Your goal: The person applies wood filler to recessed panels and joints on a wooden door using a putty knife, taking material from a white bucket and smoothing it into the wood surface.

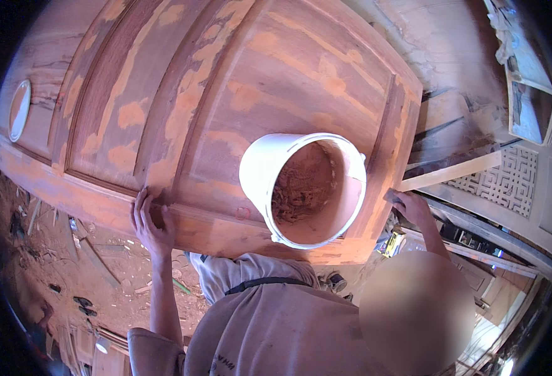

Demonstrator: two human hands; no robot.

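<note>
Before me lies a large reddish-brown wooden door (pixel 226 113) with raised mouldings and smeared orange filler patches. My left hand (pixel 153 222) rests on its near edge, fingers spread and thumb apart, holding nothing. At the door's right edge my right hand (pixel 414 207) is closed on a small grey flat piece (pixel 391 196); its exact kind is unclear. Between the hands, a white bucket (pixel 257 166) stands on the door near its front edge. Brown, crumbly residue (pixel 301 188) coats the inside. Far to the left lies a white-rimmed round lid or dish (pixel 19 111).
Wood scraps (pixel 97 260) and dust litter the floor at left, with dark sandals (pixel 84 306) among them. On the right are a pale wood strip (pixel 454 171), a lattice panel (pixel 501 178) and stacked boards. My grey-shirted torso (pixel 269 326) is close to the near edge.
</note>
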